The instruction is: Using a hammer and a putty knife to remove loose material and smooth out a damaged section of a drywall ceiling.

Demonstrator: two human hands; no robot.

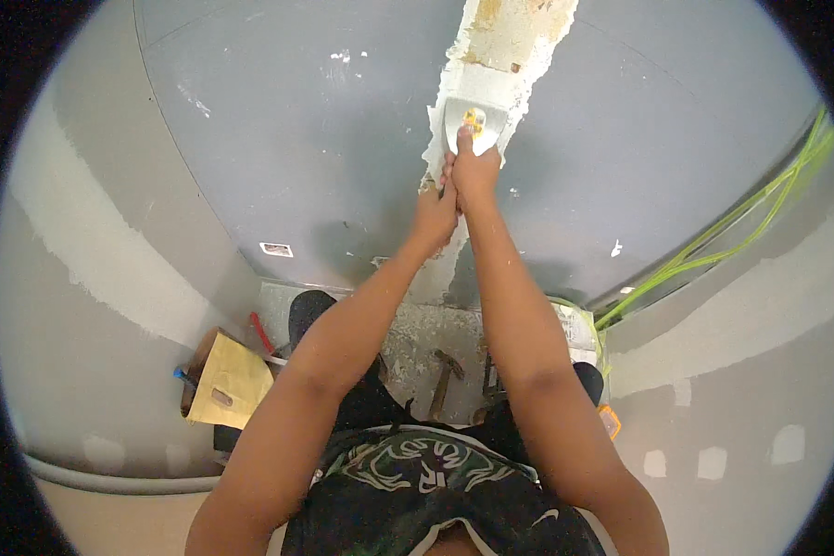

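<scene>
Two hands (454, 190), one putty knife (473, 125), one hammer (445, 378), one paper bag (224, 380).

I see both forearms bare, no sleeves reaching elbows, no gloves, no watch or bands. Left hand (433, 215) and right hand (473, 170) bare, up at 12 o'clock. Black sleeveless top (426, 500) at 6 o'clock, pale green-white swirling print across chest. Dark trousers below it. Black shoes (308, 313) at 10 and 3 o'clock of torso.

A room under renovation: bare grey drywall (278, 120), a plastered seam (500, 56), a hammer (445, 375) on the dusty floor (417, 334).
</scene>
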